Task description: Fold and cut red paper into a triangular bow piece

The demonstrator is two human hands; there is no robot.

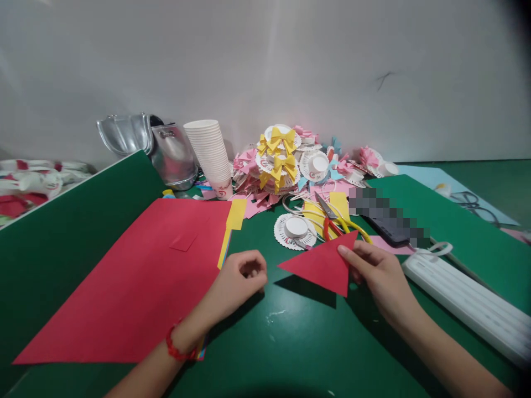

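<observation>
My right hand (pixel 373 268) pinches the right side of a red paper triangle (pixel 326 264), held just above the green table with its shadow below. My left hand (pixel 244 273) is curled, fingertips towards the thumb, a little left of the triangle's tip and not touching it; nothing shows in it. A large red sheet (pixel 136 282) lies at the left, under my left forearm's side, with a small red piece (pixel 183 242) on it. Yellow and blue sheet edges show beneath it.
Behind stand stacked paper cups (pixel 209 155), a silver container (pixel 174 157) and a pile of paper-bow decorations (pixel 280 157). Scissors (pixel 327 207) lie beyond the triangle. At the right are a black phone-like device (pixel 388 226) and a long white lamp-like object (pixel 468 304).
</observation>
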